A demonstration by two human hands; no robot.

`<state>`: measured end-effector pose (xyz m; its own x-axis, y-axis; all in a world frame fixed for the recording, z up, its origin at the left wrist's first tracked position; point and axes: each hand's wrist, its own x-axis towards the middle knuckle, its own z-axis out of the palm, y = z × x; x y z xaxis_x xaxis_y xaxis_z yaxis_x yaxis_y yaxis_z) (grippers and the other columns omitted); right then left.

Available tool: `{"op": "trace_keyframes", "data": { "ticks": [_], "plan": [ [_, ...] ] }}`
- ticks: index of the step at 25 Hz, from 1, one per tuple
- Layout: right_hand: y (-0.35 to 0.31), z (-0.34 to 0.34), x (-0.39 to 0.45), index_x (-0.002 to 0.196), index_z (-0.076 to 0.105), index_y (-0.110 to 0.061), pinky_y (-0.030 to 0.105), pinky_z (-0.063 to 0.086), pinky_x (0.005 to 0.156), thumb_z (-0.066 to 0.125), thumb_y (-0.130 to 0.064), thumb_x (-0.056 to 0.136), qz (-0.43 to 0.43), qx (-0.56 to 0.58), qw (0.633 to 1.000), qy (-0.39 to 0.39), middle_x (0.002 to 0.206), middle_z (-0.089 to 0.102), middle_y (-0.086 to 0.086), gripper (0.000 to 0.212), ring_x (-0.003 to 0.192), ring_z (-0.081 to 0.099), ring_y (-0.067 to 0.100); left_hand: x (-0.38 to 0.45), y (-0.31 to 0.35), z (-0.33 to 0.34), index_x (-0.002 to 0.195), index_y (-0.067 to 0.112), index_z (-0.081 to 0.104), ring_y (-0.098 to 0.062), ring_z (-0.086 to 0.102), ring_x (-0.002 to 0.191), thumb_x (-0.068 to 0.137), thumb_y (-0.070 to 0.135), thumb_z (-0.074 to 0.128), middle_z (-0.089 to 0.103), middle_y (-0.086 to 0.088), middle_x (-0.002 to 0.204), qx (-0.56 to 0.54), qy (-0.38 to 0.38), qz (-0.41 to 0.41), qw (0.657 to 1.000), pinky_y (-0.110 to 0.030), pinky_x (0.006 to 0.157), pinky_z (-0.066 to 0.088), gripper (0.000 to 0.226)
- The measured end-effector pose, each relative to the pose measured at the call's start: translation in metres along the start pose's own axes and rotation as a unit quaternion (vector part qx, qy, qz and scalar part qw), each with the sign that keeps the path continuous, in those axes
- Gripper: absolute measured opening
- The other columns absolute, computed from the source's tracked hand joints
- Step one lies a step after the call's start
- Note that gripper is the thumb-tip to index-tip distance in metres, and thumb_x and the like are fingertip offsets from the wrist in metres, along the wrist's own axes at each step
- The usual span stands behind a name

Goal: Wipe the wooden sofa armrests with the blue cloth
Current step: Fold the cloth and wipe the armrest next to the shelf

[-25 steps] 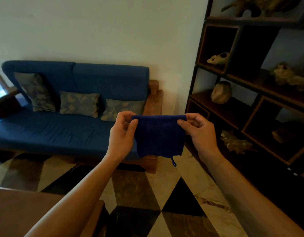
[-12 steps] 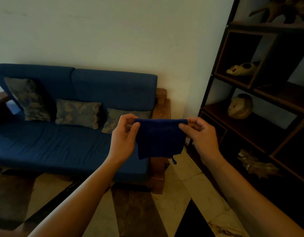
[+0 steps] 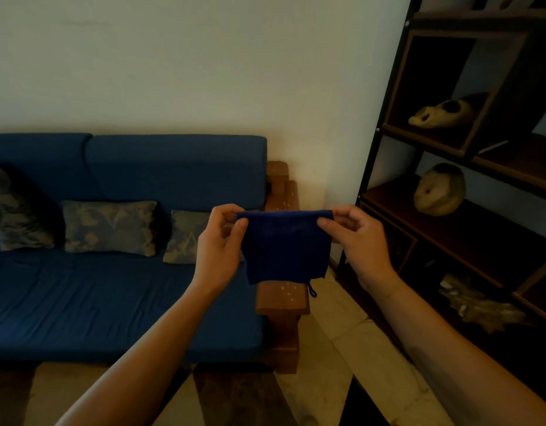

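Observation:
I hold a folded blue cloth (image 3: 285, 245) up in front of me, hanging flat with a small loop at its lower right corner. My left hand (image 3: 218, 245) pinches its top left corner and my right hand (image 3: 362, 241) pinches its top right corner. Behind and below the cloth runs the sofa's right wooden armrest (image 3: 282, 298), brown with pale specks on its top; its middle stretch is hidden by the cloth. The blue sofa (image 3: 112, 287) fills the left half of the view. The left armrest is out of frame.
Three patterned cushions (image 3: 109, 226) lean against the sofa back. A dark wooden shelf unit (image 3: 468, 210) with stone-like ornaments stands close to the right of the armrest, leaving a narrow strip of tiled floor (image 3: 336, 348) between them. A white wall is behind.
The view has come closer to the sofa's right end. The armrest now lies directly behind and under the cloth. Both hands keep the same pinch on the cloth's top corners.

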<state>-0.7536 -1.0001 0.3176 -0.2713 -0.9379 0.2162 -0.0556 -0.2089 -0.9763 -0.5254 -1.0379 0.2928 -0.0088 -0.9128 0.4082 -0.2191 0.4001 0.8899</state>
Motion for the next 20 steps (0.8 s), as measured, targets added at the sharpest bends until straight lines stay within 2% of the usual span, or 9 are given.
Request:
{"op": "trace_keyframes", "data": {
  "ticks": [3,7,11,16,20],
  "plan": [
    [0.015,-0.008,0.051,0.09,0.07,-0.02,0.024,0.059,0.069,0.072,-0.009,0.087,0.0,0.004,1.0,0.0,0.084,0.074,-0.004,0.012,0.081,0.071,0.01,0.043,-0.017,0.025,0.111,0.027,0.053,-0.015,0.065,0.085,0.101,0.016,0.052,0.064,0.004,0.098,0.001,-0.003,0.001,1.0,-0.032,0.071,0.056,0.014],
    [0.028,-0.019,0.121,0.096,0.07,-0.015,0.025,0.058,0.074,0.072,-0.01,0.087,0.008,0.005,1.0,-0.005,0.093,0.075,0.004,0.01,0.086,0.072,0.015,0.097,-0.028,0.058,0.111,0.03,0.052,-0.016,0.066,0.088,0.101,0.018,0.052,0.064,0.002,0.101,0.014,0.001,-0.008,1.0,-0.033,0.073,0.058,0.016],
    [0.04,-0.017,0.175,0.095,0.07,-0.016,0.026,0.059,0.074,0.072,-0.009,0.087,0.011,0.006,1.0,-0.024,0.091,0.076,0.002,0.011,0.085,0.072,0.013,0.134,-0.041,0.074,0.11,0.032,0.052,-0.018,0.066,0.087,0.102,0.018,0.052,0.064,0.002,0.1,0.02,0.025,-0.012,0.999,-0.032,0.072,0.057,0.016],
    [0.058,-0.008,0.205,0.096,0.071,-0.015,0.03,0.058,0.076,0.073,-0.01,0.086,0.021,0.007,0.999,-0.023,0.094,0.076,0.006,0.011,0.089,0.072,0.018,0.162,-0.059,0.078,0.113,0.026,0.052,-0.011,0.065,0.084,0.102,0.018,0.052,0.064,0.005,0.096,0.031,0.028,-0.029,0.999,-0.025,0.068,0.054,0.014],
    [0.064,-0.001,0.212,0.092,0.07,-0.019,0.024,0.058,0.073,0.072,-0.009,0.087,0.023,0.019,1.0,-0.008,0.091,0.075,0.002,0.012,0.086,0.07,0.012,0.177,-0.07,0.077,0.116,0.024,0.052,-0.01,0.065,0.084,0.102,0.019,0.051,0.064,0.006,0.096,0.033,0.006,-0.028,0.999,-0.025,0.07,0.054,0.015]
  ]
}}
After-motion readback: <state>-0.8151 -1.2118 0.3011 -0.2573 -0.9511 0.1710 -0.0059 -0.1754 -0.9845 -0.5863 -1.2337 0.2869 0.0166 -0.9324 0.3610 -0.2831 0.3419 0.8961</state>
